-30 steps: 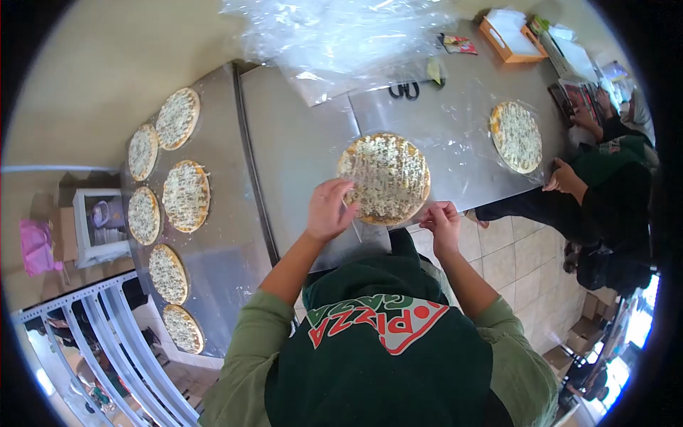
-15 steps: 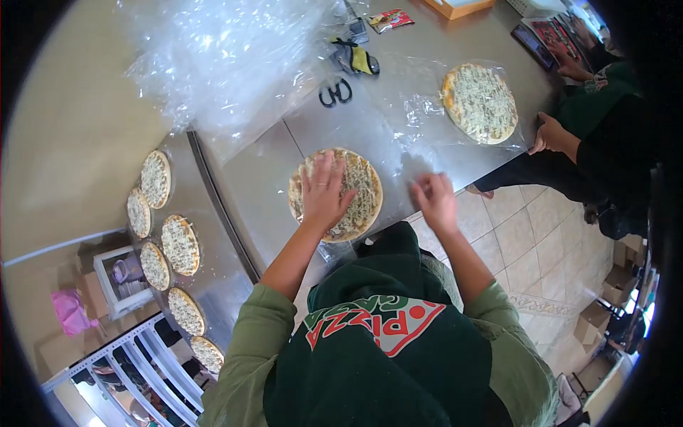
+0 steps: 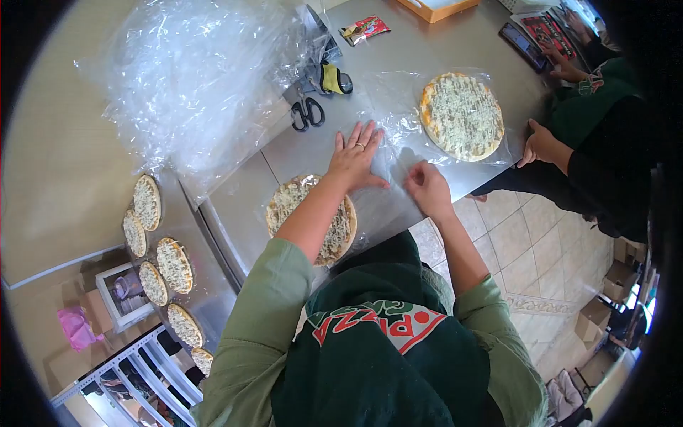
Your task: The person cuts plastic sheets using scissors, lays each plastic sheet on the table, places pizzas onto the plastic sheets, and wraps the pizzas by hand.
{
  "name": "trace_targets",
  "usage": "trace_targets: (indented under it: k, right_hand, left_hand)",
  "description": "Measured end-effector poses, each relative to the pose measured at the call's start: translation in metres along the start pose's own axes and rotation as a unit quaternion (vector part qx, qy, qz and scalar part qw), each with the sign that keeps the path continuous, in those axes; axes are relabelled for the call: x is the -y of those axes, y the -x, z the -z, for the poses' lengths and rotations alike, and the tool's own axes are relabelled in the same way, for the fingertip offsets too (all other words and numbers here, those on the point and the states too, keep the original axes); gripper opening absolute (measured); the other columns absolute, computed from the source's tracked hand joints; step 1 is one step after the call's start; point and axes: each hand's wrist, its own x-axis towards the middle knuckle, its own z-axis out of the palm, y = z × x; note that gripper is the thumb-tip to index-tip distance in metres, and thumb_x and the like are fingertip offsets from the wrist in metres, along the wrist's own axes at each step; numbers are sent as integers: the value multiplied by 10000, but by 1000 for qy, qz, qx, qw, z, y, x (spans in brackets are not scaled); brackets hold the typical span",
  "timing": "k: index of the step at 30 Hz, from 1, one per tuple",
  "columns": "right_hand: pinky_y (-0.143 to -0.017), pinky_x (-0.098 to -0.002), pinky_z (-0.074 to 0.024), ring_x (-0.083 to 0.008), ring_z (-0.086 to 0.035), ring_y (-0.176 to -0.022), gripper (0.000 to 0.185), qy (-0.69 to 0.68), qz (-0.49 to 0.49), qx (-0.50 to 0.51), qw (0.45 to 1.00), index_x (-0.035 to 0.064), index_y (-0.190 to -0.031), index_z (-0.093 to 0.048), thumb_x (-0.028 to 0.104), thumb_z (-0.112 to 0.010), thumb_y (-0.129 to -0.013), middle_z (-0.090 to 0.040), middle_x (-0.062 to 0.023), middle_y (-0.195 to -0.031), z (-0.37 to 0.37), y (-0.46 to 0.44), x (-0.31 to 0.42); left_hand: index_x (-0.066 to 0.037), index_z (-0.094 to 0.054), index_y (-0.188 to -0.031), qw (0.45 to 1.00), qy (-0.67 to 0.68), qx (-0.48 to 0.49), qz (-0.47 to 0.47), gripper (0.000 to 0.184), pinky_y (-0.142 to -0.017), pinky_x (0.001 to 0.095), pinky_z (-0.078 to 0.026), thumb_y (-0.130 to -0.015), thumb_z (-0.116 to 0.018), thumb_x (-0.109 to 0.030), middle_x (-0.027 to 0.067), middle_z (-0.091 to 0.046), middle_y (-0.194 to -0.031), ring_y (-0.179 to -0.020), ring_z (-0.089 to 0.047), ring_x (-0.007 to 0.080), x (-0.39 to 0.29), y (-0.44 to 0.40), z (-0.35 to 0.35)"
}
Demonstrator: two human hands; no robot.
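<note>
My left hand (image 3: pixel 356 160) lies with spread fingers on the steel table, just beyond a round pizza (image 3: pixel 341 228) topped with grated cheese. My left forearm crosses over that pizza and hides part of it. Clear plastic seems to surround the pizza, though its edges are hard to follow. To the right, my right hand (image 3: pixel 430 191) is closed, thumb against curled fingers, near the table's front edge. What it pinches, if anything, cannot be made out. A second cheese-topped pizza (image 3: pixel 462 117) rests on clear plastic wrap (image 3: pixel 395 135) farther right.
A heap of clear plastic bags (image 3: pixel 199 78) covers the back left. Black scissors (image 3: pixel 307 114), a yellow-and-black item (image 3: pixel 332 78) and a red packet (image 3: pixel 365 30) lie behind my hands. Several pizzas (image 3: pixel 174 265) sit on the left table. A co-worker's hand (image 3: pixel 544 142) touches the right edge.
My left hand has moved off the pizza to the right and onto the table beside it. My right hand stays near the same place, fingers still curled. The view has shifted slightly.
</note>
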Motion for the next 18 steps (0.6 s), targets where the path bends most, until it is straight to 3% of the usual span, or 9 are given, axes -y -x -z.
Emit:
trace_targets:
  k: [2, 5, 9, 12, 15, 18]
  right_hand:
    - [-607, -322, -469, -217, -586, -671, 265, -147, -55, 17, 987, 18, -970, -463, 76, -617, -762, -579, -100, -722, -2, -3, 1]
    - [-533, -266, -445, -140, -563, -603, 265, -245, -141, 33, 959, 25, -993, -440, 37, -602, -783, -587, -84, -711, -1, -5, -13]
    - [-500, -233, -429, -106, -544, -576, 259, -324, -168, -16, 931, 14, -1016, -442, 16, -575, -794, -603, -83, -724, -6, 5, -22]
    - [-506, -232, -436, -108, -544, -566, 271, -302, -164, -6, 939, -4, -1026, -475, 42, -589, -785, -606, -81, -722, -2, -1, -24]
    - [-513, -234, -444, -107, -547, -566, 288, -211, -142, -2, 967, -17, -1028, -509, 74, -612, -774, -605, -72, -716, 4, -4, -14]
    - [-527, -237, -452, -108, -551, -571, 299, -205, -147, -3, 968, -17, -1025, -523, 80, -629, -762, -604, -66, -714, 1, -3, -10]
  left_hand:
    - [-158, -178, -1407, 1000, 15, 6, 4, 1172, -1052, 561, -65, -480, -716, -632, 84, -68, -1483, -1368, -34, 260, 0, -3, 3]
    - [-183, -151, -1415, 999, 36, -2, 10, 1215, -1050, 569, -28, -447, -715, -653, 96, -28, -1486, -1371, 0, 258, 3, -5, -3]
    - [-194, -135, -1420, 999, 42, -16, 22, 1247, -1052, 559, 4, -422, -705, -678, 130, -6, -1481, -1371, 11, 263, 3, -4, 1]
    - [-205, -107, -1423, 998, -24, 47, 43, 1249, -1046, 572, -38, -434, -692, -694, 120, -4, -1482, -1369, 16, 271, 0, -9, 16]
    - [-147, -226, -1394, 981, 43, -186, 15, 976, -1044, 556, -108, -627, -689, -532, 161, -107, -1463, -1353, -95, 327, 3, 12, 25]
    - [-91, -366, -1317, 941, 68, -325, -66, 661, -1028, 526, -188, -762, -635, -330, 202, -247, -1407, -1296, -231, 388, 20, 87, 46]
